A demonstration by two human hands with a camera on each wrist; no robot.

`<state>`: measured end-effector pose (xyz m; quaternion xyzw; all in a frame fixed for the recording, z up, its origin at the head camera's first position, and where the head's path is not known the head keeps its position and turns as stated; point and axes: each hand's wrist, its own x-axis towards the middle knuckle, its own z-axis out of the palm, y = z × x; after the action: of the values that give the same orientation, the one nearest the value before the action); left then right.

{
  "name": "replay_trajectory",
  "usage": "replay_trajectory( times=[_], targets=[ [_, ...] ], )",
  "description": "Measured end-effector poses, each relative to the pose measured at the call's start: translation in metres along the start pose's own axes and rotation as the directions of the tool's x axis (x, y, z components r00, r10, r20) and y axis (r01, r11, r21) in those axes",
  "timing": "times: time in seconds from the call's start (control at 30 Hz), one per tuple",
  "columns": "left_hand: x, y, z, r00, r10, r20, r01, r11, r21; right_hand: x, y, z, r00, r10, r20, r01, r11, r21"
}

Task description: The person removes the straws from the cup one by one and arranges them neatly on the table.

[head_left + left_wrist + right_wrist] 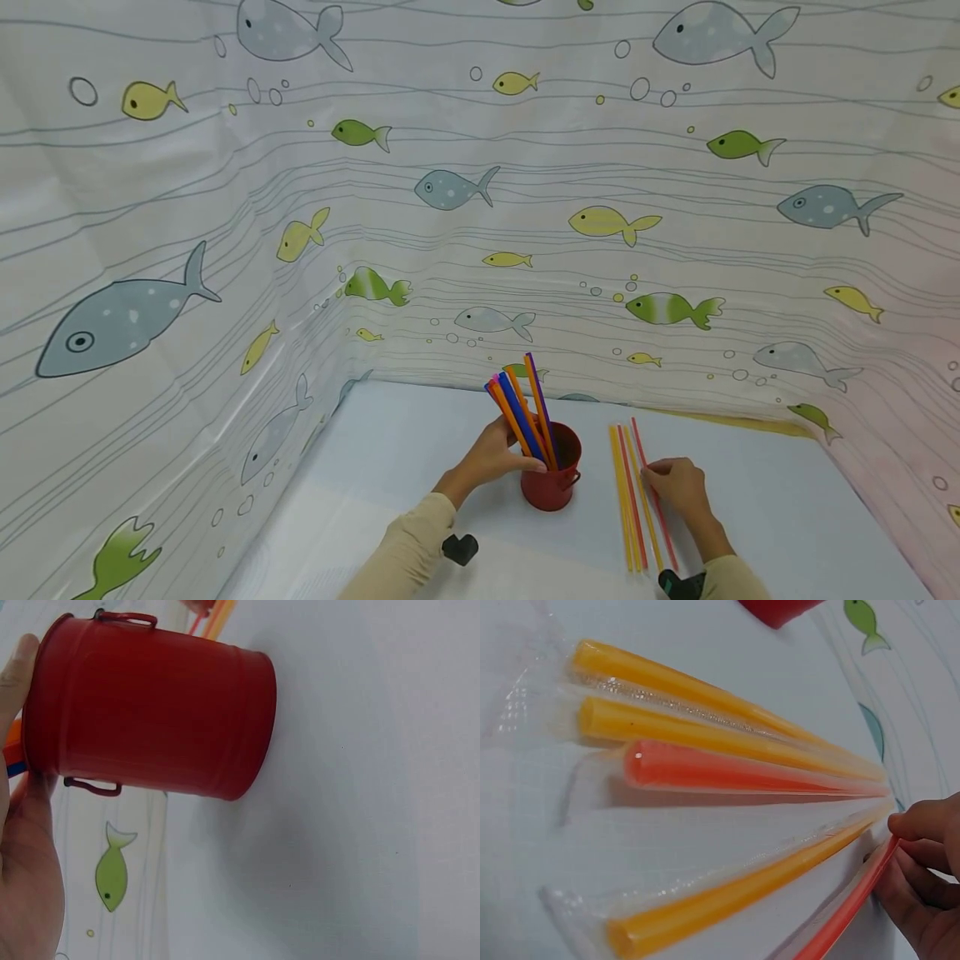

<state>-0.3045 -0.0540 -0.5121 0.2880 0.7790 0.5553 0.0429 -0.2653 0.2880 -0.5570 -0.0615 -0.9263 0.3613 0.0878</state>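
Observation:
A red metal bucket with small side handles stands on the white table, holding a bundle of orange, blue and purple straws. My left hand grips this bundle just at the bucket's rim, thumb across the front. In the left wrist view the bucket hides much of the straws. To the right, my right hand pinches a red straw in a clear wrapper between thumb and fingers. Beside it lie yellow straws and another red straw, also wrapped in clear plastic.
The white table meets a fish-patterned curtain at the back and sides. A yellowish strip runs along the table's back edge at the right. Dark wrist devices show near both sleeves.

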Motion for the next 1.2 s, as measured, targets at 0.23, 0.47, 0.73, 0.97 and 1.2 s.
replay_trajectory(
  times=[0.23, 0.47, 0.73, 0.97, 1.2],
  targets=[
    [-0.002, 0.011, -0.001, 1.0, -0.022, 0.0, 0.022, 1.0, -0.011, -0.002, -0.002, 0.002, 0.999, 0.038, 0.002, -0.038, 0.999, 0.014],
    [0.0, 0.008, -0.001, 1.0, -0.015, 0.006, 0.015, 1.0, -0.009, -0.002, -0.006, 0.003, 0.997, 0.074, 0.02, -0.074, 0.997, 0.001],
    [0.001, 0.0, -0.001, 1.0, 0.013, -0.001, -0.013, 1.0, -0.004, 0.003, -0.013, 0.009, 0.982, -0.076, -0.173, 0.08, 0.997, 0.016],
    [0.0, 0.0, -0.002, 1.0, 0.015, -0.003, -0.015, 1.0, -0.001, 0.006, -0.041, 0.02, 0.96, -0.214, -0.182, 0.248, 0.948, 0.198],
    [0.0, 0.001, 0.0, 1.0, -0.01, -0.007, 0.01, 1.0, -0.001, 0.009, -0.077, 0.025, 0.974, -0.205, 0.09, 0.138, 0.865, 0.483]
  ],
)
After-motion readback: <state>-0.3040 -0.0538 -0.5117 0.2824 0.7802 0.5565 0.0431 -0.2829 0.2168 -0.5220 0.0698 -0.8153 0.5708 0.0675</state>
